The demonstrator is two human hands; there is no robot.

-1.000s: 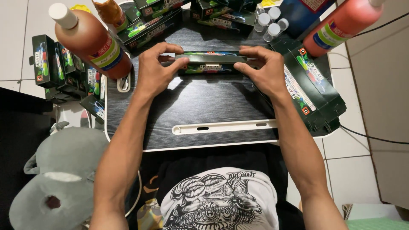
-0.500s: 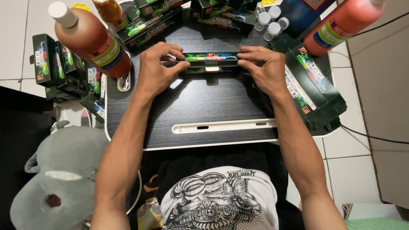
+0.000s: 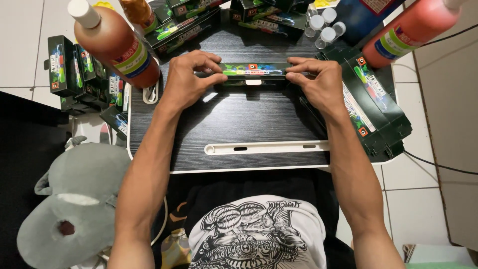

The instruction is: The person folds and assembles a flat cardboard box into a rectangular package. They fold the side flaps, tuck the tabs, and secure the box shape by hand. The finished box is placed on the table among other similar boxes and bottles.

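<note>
Box [image 3: 254,73], long, narrow and dark green with bright colour printing, lies crosswise at the far middle of the desk [image 3: 234,124], held at both ends.

Far left, on the floor: grey plush toy [image 3: 69,199] near the person's left elbow. Beyond it, a row of small dark green cartons [image 3: 74,69] standing on edge beside the desk's left rim.

Brown bottle [image 3: 117,45] with a white cap, lying tilted across the desk's far left corner, just left of the left hand.

Left hand [image 3: 186,82]: fingers curled over the box's left end, thumb tucked against its near face, closed on it.

Middle: bare dark woodgrain top, with a long white slot strip [image 3: 266,148] set near the front edge. More green cartons are heaped along the far edge, behind the box.

Right hand [image 3: 316,82]: fingers bent over the box's right end, thumb pressed to its near side, gripping it.

Right of that hand: flattened green cartons [image 3: 373,104] in a slanting stack, overhanging the desk's right edge. Small clear vials with white caps [image 3: 323,25] cluster at the far right, and a red bottle [image 3: 408,32] lies angled at the far right corner.
</note>
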